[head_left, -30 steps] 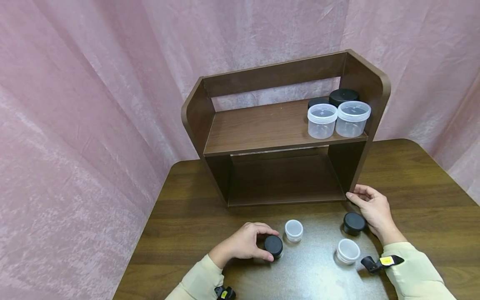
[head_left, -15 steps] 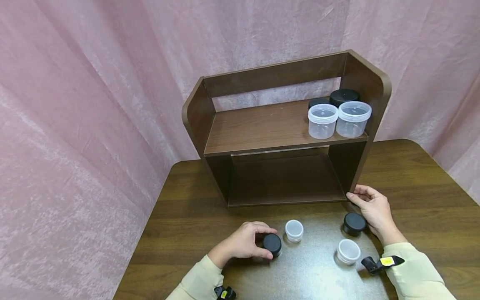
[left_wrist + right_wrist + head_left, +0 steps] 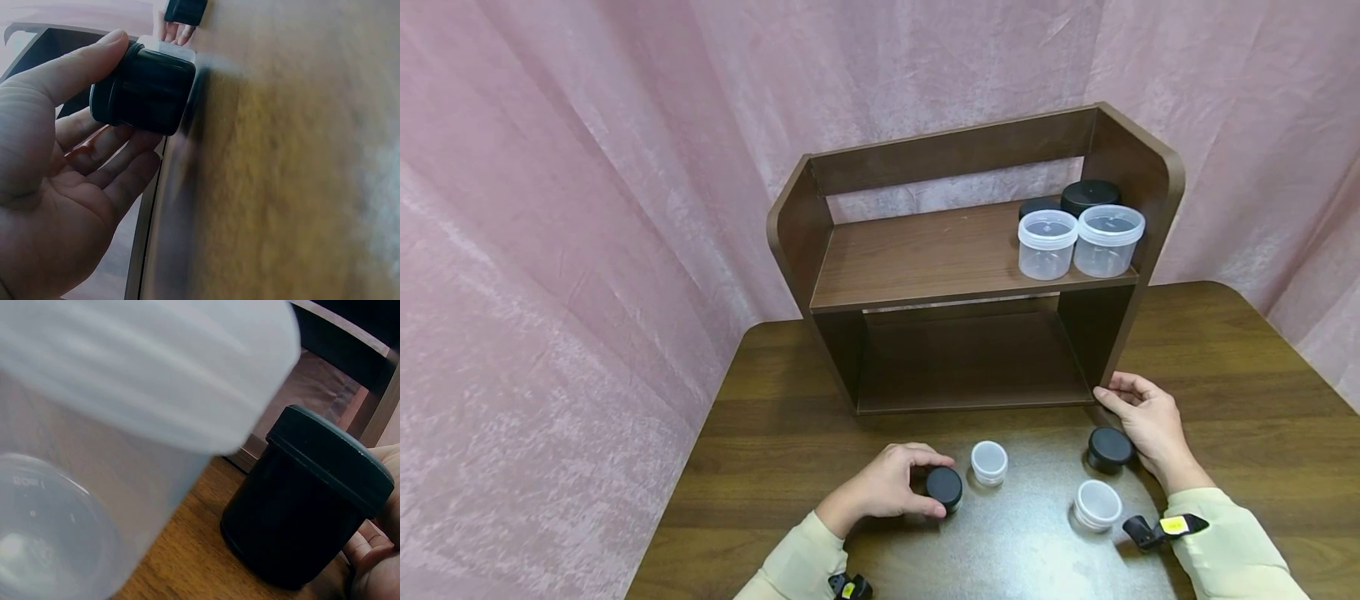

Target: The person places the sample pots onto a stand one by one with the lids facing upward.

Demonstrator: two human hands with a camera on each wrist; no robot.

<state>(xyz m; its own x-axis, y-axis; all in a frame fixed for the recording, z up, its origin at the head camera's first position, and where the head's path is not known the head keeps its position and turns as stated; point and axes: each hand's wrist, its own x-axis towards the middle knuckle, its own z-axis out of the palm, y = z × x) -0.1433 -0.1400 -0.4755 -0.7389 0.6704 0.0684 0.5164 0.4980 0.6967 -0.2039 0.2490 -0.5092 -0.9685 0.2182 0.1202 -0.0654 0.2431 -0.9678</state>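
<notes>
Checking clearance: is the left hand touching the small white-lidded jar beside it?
Apart. The head view shows it: a strip of table lies between the left hand and the small white-lidded jar.

Cream sleeves (image 3: 1236,546) bear black cameras (image 3: 1139,532) with yellow, seemingly printed labels (image 3: 1173,524).
</notes>
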